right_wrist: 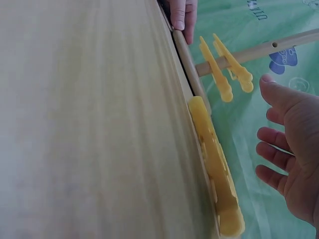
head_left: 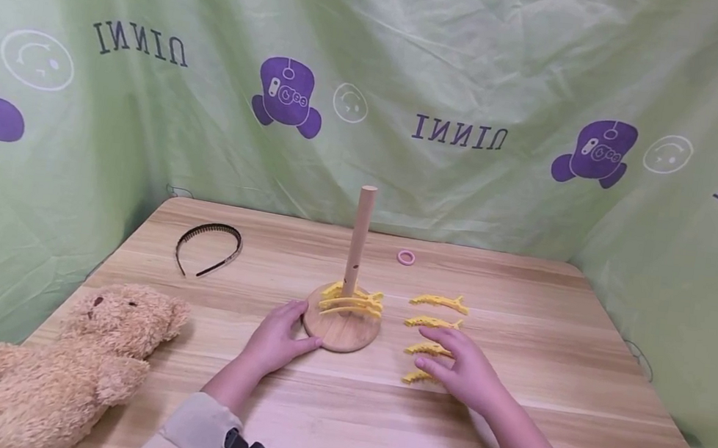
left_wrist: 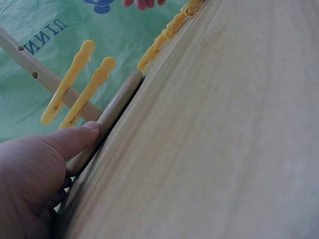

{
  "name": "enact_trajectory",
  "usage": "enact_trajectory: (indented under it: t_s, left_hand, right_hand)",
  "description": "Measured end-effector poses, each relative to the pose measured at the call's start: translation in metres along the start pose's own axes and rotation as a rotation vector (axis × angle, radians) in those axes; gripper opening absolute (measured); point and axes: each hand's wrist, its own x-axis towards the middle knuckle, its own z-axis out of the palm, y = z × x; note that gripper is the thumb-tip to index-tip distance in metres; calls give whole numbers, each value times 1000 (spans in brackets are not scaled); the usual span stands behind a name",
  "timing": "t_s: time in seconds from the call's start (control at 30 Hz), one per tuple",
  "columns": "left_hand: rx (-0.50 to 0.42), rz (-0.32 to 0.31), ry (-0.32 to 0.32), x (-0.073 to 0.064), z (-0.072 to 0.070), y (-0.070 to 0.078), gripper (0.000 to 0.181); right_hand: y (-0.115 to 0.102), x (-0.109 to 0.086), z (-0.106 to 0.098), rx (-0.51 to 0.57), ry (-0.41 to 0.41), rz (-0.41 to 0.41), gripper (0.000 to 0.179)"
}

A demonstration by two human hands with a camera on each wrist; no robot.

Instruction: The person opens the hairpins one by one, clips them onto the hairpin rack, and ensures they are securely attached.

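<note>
Hovering with empty right hand, fingers parted, at near-edge end of the row of loose yellow clips; laid with long axes left-to-right on table, right of wooden base. Nearer to right hand than to left hand. Pinching base rim with the latter. Leftward, in the way: upright peg, with other clips crossing low on it. Toward far edge, pink ring; toward far-left corner, black headband; by left edge, plush bear.

Around round wooden stand: 4 long yellow clips, 3 o'clock; tan plush bear, 8 o'clock; curved black headband, 10; pink ring, 1.
</note>
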Motion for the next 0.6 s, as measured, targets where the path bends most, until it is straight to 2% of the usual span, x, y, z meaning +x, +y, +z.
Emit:
enact_trajectory:
  t_s: [0.2, 0.43, 0.6]
  left_hand:
    - [-14, -8, 1, 0, 0, 1, 77]
    - [-12, -6, 2, 0, 0, 0, 77]
    - [-11, -11, 0, 0, 0, 0, 77]
  right_hand:
    - [3, -13, 0, -106, 13, -52, 44]
    - [7, -26, 2, -145, -31, -49, 47]
    - [13, -31, 6, -186, -24, -76, 46]
